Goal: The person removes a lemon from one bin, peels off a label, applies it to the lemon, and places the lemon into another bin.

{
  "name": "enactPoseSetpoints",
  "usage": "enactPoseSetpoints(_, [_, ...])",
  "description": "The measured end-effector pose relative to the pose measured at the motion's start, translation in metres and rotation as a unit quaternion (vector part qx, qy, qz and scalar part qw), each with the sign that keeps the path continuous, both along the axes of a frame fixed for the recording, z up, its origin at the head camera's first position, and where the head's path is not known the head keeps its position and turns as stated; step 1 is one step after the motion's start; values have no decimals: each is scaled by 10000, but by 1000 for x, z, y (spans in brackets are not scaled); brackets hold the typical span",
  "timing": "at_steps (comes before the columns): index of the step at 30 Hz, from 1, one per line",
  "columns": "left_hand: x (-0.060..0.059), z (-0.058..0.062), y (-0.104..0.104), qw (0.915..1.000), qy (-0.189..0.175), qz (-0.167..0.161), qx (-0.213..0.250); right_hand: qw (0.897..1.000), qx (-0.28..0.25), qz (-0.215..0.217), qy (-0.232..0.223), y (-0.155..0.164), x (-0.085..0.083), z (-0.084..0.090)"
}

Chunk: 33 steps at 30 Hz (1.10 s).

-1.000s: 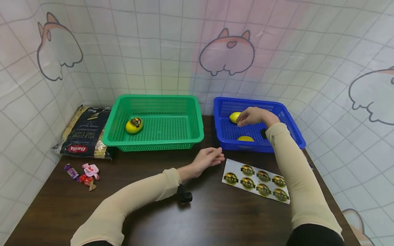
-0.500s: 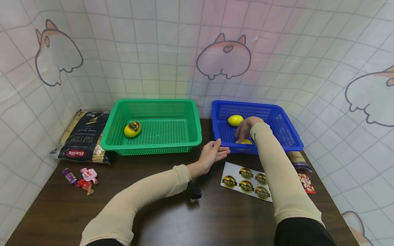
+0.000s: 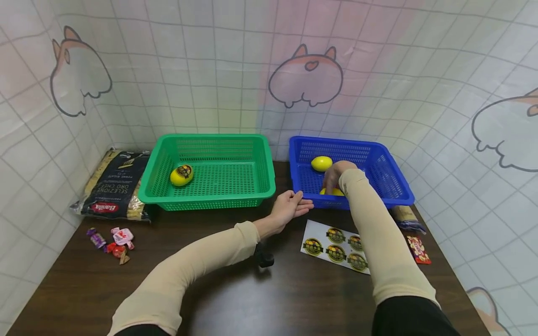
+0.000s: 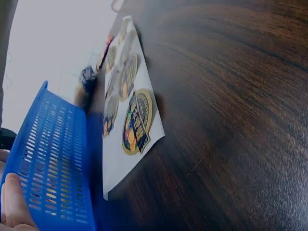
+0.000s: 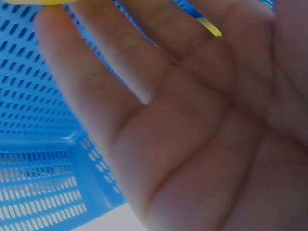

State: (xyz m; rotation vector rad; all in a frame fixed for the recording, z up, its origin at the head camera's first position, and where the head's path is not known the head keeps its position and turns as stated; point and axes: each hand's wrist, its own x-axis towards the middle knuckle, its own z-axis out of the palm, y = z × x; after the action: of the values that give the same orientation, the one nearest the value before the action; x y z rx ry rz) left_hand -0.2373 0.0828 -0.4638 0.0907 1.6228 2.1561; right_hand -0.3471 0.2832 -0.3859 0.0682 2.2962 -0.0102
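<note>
My right hand [image 3: 338, 172] reaches down into the blue plastic basket [image 3: 380, 168], its fingertips on a yellow lemon [image 3: 332, 192] near the front wall. In the right wrist view, the palm [image 5: 192, 134] fills the picture and the lemon's edge [image 5: 33, 2] shows at the fingertips. The thumb's contact is hidden. A second lemon [image 3: 321, 163] lies farther back in that basket. My left hand [image 3: 290, 206], fingers extended, touches the basket's front left corner. A white sheet of round black-and-gold stickers [image 3: 335, 253] lies in front of it, partly covered by the right sleeve.
A green basket [image 3: 210, 199] stands left, holding one lemon with a sticker [image 3: 181, 175]. Beside it lies a pasta bag [image 3: 115, 186], with several wrapped candies [image 3: 122, 236] in front. At right are a small packet [image 3: 407, 219] and a red packet [image 3: 418, 249].
My right hand has moved from beside the back lemon to the front lemon and stayed there. The left hand has shifted slightly toward the blue basket's corner.
</note>
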Motion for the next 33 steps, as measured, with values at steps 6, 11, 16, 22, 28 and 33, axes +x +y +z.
enactPoseSetpoints(6, [-1,-2,-2,10000,20,-37,-47,9992,-121,42,374,-11,3,21])
enactPoseSetpoints(11, [-2,-1,-2,9997,135,-8,-191,9952,-507,389,741,-26,10,50])
enactPoseSetpoints(16, [-3,0,-3,9998,50,4,-216,9870,-770,838,1136,-41,23,75])
enactPoseSetpoints(22, [1,-2,-8,9996,-47,-37,-262,9616,-720,1538,2154,-54,50,94])
enactPoseSetpoints(28, [22,-2,-19,9965,414,-238,-693,9234,-1340,1970,3008,-55,90,97])
enactPoseSetpoints(33, [35,4,-31,9906,1246,-272,-493,8961,-2065,1892,3443,-56,126,87])
